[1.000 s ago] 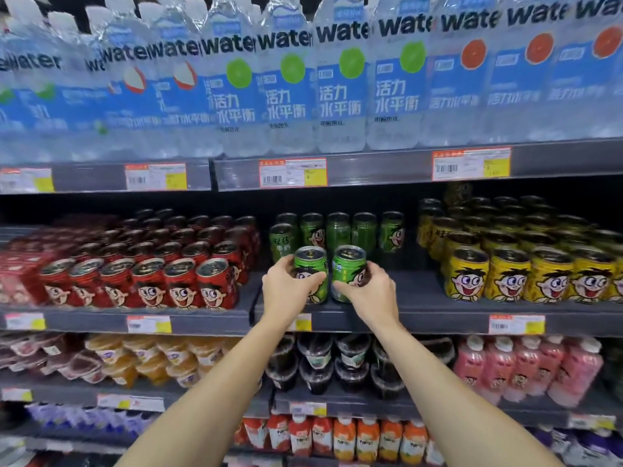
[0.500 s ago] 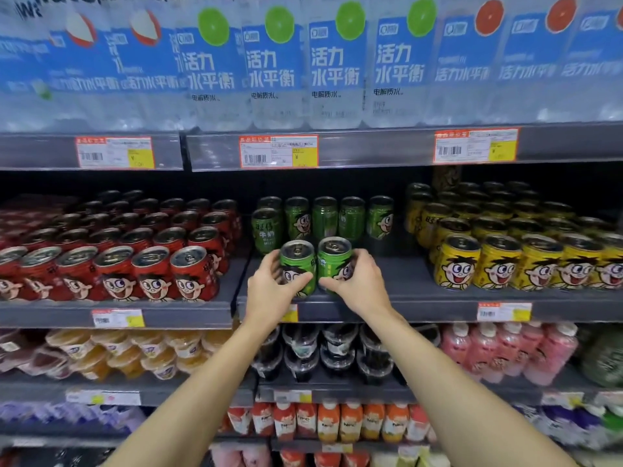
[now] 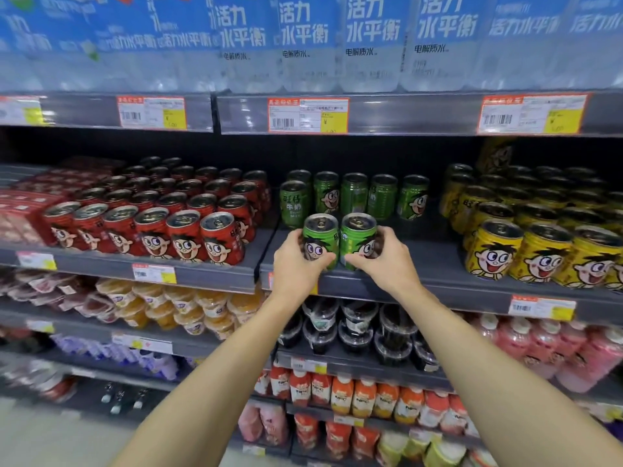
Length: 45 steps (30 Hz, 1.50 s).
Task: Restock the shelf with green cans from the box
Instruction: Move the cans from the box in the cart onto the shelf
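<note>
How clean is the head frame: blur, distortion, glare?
Head view: the centre is sharp, the two green cans and both hands, left hand and right hand, read clearly; the water bottles along the top and the lower-left corner are smeared; the shelf edge bows from the wide-angle lens; lighting is even, with mild sheen on the can lids and no harsh glare.

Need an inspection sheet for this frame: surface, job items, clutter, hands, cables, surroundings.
Surface: grey shelf, bare to the right of the hands.
Job's things: two green cans side by side at the shelf front; back row of green cans behind; box not in view.
Clutter: nothing seen.
Hands: left hand holds the left can; right hand holds the right can.
Cables: nothing seen.
Surroundings: red cans left, yellow cans right, water bottles above.
</note>
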{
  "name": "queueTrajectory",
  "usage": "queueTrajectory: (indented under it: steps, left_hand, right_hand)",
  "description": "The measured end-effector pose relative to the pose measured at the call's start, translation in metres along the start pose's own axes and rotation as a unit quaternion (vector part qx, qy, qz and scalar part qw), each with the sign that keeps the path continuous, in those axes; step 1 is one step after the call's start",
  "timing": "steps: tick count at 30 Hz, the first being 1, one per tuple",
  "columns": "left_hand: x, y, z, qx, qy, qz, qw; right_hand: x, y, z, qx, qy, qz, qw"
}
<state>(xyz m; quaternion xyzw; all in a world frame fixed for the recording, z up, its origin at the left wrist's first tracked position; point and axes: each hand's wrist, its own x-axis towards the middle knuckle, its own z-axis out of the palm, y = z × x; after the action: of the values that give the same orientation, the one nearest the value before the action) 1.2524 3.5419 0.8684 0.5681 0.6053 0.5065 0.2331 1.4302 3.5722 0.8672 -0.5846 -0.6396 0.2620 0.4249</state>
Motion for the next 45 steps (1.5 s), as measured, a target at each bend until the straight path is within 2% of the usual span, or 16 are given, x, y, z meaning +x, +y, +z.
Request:
queueTrajectory:
  steps: [5, 13, 18, 24, 29, 45]
  left_hand:
    - [0.001, 0.001, 0.001, 0.105, 0.033, 0.008, 0.994]
    - [0.027, 0.006, 0.018, 0.038, 0.083, -0.064, 0.994]
    - [0.056, 0.011, 0.035, 0.096, 0.097, -0.076, 0.988]
    - [0.085, 0.015, 0.053, 0.096, 0.135, -0.132, 0.977]
    - [0.099, 0.011, 0.064, 0.101, 0.151, -0.132, 0.974]
    - [0.116, 0.005, 0.064, 0.117, 0.097, -0.137, 0.979]
  right_hand:
    - [0.001, 0.007, 0.006, 0.009, -0.008, -0.002, 1.000]
    - [0.001, 0.011, 0.007, 0.024, -0.006, -0.008, 1.000]
    - [0.000, 0.010, 0.009, 0.020, -0.004, -0.006, 1.000]
    - [0.000, 0.011, 0.011, 0.017, 0.002, -0.004, 1.000]
    - [0.000, 0.013, 0.012, 0.012, 0.010, -0.014, 1.000]
    - [-0.002, 0.009, 0.009, -0.011, 0.004, -0.019, 1.000]
